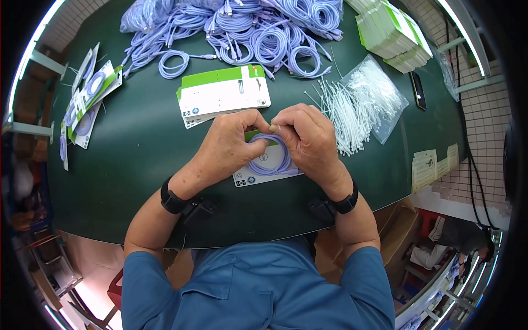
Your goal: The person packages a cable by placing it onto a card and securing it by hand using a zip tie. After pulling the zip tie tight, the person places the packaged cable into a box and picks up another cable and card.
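A coiled lilac cable (285, 159) lies on a white and green backing card (242, 177) in front of me on the table. My left hand (228, 143) is closed at the coil's upper left, its thumb and index finger bent round the coil's top edge. Right beside it, my right hand (308, 140) pinches at the top of the coil; a tiny pale bit shows at its fingertips, too small to name. The fingertips of both hands almost meet there. Beyond my hands sits a stack of flat cards (223, 96) of the same white and green kind.
Loose lilac cables (242, 36) are heaped at the far edge. White cable ties (344, 115) spill from a clear bag (379, 96) on the right, near a phone (418, 91). More cards (390, 33) are stacked far right. Carded cables (85, 110) pile up at left.
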### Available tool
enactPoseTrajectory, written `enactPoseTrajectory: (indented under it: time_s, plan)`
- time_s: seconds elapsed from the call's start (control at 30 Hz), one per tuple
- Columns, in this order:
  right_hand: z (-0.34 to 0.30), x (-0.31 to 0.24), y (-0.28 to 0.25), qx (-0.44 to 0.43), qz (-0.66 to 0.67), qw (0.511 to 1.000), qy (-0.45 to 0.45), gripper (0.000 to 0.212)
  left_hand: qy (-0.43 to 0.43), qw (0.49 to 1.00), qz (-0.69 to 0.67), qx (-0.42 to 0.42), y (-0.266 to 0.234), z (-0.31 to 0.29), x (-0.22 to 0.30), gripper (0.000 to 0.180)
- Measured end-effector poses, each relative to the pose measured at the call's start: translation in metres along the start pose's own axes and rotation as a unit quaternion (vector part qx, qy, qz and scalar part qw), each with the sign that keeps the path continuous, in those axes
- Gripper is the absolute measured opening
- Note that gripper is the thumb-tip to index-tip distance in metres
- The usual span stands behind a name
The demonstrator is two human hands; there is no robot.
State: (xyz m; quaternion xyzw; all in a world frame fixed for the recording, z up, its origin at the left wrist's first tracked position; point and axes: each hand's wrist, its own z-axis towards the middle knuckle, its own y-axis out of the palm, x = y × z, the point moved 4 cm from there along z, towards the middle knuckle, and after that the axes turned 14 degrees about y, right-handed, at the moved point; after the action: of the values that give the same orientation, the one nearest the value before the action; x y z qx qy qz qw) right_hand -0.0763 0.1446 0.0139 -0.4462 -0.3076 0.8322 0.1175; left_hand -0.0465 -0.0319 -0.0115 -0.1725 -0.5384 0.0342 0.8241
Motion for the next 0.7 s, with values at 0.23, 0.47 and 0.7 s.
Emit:
enactPoseTrajectory:
  time_s: [0.23, 0.47, 0.7]
  plan:
    - [0.009, -0.019, -0.017, 0.091, 0.026, 0.994, -0.048, 0.016, 0.061, 0.997, 0.045, 0.001, -0.011, 0.013, 0.034, 0.017]
    - [0.037, -0.047, -0.035, 0.033, -0.009, 0.999, -0.029, 0.012, 0.088, 0.994, 0.053, 0.029, -0.03, 0.027, 0.052, 0.017]
    - [0.045, -0.051, -0.023, 0.041, -0.057, 0.997, -0.012, 0.013, 0.093, 0.993, 0.044, 0.05, -0.036, 0.027, 0.049, 0.016]
